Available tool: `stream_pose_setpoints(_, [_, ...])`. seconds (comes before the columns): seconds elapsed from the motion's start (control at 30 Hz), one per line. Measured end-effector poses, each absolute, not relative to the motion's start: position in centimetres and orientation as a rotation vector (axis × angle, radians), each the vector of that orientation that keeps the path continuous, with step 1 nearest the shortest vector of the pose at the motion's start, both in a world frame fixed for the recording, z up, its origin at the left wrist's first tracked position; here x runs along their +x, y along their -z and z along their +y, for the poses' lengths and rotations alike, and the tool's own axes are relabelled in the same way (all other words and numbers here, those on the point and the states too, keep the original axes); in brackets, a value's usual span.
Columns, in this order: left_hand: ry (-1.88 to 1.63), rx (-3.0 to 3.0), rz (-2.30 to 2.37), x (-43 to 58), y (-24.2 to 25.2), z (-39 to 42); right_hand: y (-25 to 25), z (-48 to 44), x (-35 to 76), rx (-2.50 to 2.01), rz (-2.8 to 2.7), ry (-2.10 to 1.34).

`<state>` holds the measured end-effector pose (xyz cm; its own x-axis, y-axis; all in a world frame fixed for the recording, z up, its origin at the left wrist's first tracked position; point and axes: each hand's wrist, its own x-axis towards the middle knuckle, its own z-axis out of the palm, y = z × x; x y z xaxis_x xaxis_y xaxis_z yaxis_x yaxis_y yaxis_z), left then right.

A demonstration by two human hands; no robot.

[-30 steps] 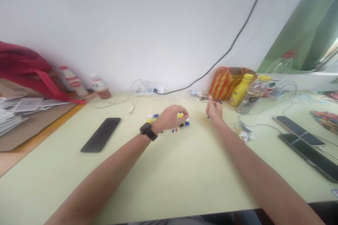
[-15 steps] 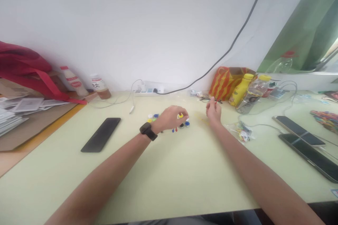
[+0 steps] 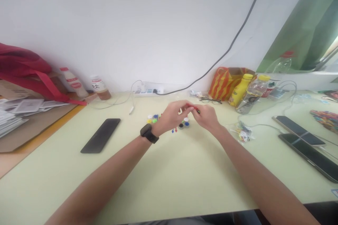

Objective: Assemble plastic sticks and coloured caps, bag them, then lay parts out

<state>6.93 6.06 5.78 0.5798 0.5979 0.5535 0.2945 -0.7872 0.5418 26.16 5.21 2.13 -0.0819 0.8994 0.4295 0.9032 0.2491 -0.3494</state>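
Observation:
My left hand [image 3: 174,114], with a black watch on its wrist, is closed, thumb and index finger pinched on a small red piece [image 3: 194,107]. From the other side my right hand [image 3: 207,115] closes on the same red piece, and the fingertips of both hands meet. Something small and green shows by the right fingers. Both hands are above the table. Small round pots in white, blue, yellow and green [image 3: 152,119] lie left of my left hand. Below the fingers are a blue pot [image 3: 187,124], a black one, and tiny blue and red pieces [image 3: 174,130].
A black phone [image 3: 100,135] lies at left, two more phones [image 3: 299,130] at right. Glasses [image 3: 210,100], a striped bag [image 3: 221,83] and bottles [image 3: 240,89] stand or lie at the back right. A small plastic bag [image 3: 243,134] lies beside my right forearm.
My right hand has moved left with the red piece and now meets my left hand. My left hand has risen slightly and closed on that piece. The glasses are now uncovered.

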Motion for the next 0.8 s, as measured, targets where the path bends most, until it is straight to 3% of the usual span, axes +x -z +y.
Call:
stream_pose_setpoints(0.53, [-1.254, 2.361, 0.846, 6.5, -6.4, 6.2, -2.1, 5.8, 27.3, -1.532, -1.964, -0.078])
stream_pose_setpoints(0.63, [-1.127, 2.353, 0.810, 6.4, -6.6, 6.4, -2.2, 6.4, 28.4, -1.430, -1.762, -0.268])
stream_pose_setpoints(0.8, [-0.900, 2.424, 0.733, 6.5, -6.4, 6.0, -3.4, 5.3, 26.5, -1.207, -1.471, -0.940])
